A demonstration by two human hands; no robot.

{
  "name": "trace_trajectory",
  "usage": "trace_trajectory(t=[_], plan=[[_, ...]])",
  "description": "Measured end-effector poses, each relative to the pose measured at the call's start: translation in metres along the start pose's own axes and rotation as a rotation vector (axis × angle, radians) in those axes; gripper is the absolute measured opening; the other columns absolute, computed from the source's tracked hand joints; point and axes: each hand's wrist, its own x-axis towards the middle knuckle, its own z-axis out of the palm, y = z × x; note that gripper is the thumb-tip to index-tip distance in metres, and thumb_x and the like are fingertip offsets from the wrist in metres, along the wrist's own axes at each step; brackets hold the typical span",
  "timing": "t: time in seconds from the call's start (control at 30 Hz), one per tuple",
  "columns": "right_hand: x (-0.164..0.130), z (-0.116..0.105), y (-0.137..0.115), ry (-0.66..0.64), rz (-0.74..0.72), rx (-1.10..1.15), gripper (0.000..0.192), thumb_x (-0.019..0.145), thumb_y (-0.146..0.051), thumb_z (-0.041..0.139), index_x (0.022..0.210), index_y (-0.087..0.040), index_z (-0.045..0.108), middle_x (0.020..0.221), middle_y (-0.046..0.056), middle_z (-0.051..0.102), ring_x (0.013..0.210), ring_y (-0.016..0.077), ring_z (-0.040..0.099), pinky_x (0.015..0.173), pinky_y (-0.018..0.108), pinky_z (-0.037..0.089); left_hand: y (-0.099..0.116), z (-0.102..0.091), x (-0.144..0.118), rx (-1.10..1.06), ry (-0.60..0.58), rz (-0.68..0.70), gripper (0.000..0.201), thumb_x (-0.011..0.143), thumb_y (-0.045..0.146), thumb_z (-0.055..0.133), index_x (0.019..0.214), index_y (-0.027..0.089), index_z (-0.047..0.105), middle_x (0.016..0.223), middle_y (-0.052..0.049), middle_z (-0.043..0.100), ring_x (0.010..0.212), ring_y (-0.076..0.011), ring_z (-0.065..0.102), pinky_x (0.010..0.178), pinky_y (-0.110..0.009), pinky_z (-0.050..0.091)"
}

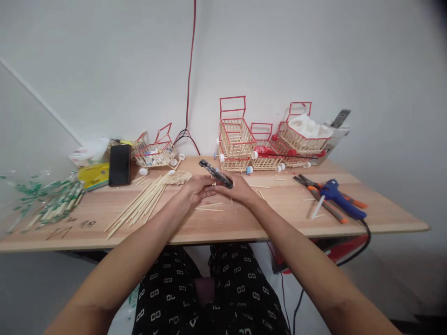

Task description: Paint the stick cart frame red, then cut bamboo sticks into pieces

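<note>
Both hands meet mid-surface: right hand grip clenched on black cutter, left hand touching it, its grip unclear. Loose sticks left, blue glue gun near right edge.

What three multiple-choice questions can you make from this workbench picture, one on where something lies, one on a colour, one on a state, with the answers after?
1. Where does the glue gun lie on the table?
A. at the left end
B. at the right end
C. under the phone

2. What colour are the frames of the little stick carts by the wall?
A. red
B. green
C. black

3. How is the dark cutter held?
A. lying alone on the table
C. hanging from the cable
B. between both hands above the table

Answers: 
1 B, the blue gun lies near the right edge beside orange-handled pliers. 
2 A, red rails outline each cart. 
3 B, the left hand and right hand meet around it.
</note>
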Motion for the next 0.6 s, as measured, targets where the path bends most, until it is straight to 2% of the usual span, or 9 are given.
trace_trajectory(t=[0.13,0.27,0.47,0.6], plan=[[-0.0005,-0.001,-0.0001,-0.004,0.006,-0.074,0.049,0.074,-0.041,0.069,0.119,-0.021,0.063,0.107,0.005,0.07,0.096,0.0247,0.063,0.086,0.035,0.046,-0.0027,0.006,0.0004,0.039,0.048,0.02,0.01,0.074,0.002,0.062,0.074,0.011,0.063,0.065,-0.005,0.069,0.05,-0.0123,0.063,0.051,-0.022,0.052],[-0.0007,-0.0019,-0.0001,-0.002,-0.032,-0.067,0.048,0.075,-0.04,0.068,0.118,-0.02,0.063,0.105,0.005,0.07,0.095,0.0243,0.063,0.083,0.033,0.046,-0.0028,0.0103,-0.0014,0.048,0.062,0.018,0.01,0.073,0.001,0.062,0.072,0.012,0.063,0.061,-0.004,0.067,0.048,-0.0118,0.062,0.052,-0.024,0.053],[0.0001,-0.0025,0.0009,0.017,-0.054,-0.059,0.049,0.072,-0.036,0.07,0.118,-0.019,0.062,0.106,0.005,0.069,0.097,0.0242,0.062,0.086,0.034,0.045,-0.0014,0.0056,-0.0034,0.042,-0.049,-0.018,0.012,0.069,0.002,0.069,0.073,0.011,0.063,0.065,-0.004,0.068,0.054,-0.0132,0.065,0.059,-0.027,0.056],[0.0,-0.0015,0.0006,0.003,-0.051,-0.036,0.048,0.073,-0.035,0.068,0.118,-0.019,0.061,0.106,0.004,0.068,0.097,0.0228,0.061,0.086,0.033,0.045,-0.0035,0.0035,-0.0022,0.06,-0.039,0.0,0.011,0.072,0.001,0.063,0.075,0.011,0.065,0.066,-0.005,0.069,0.056,-0.0132,0.065,0.061,-0.027,0.056]])
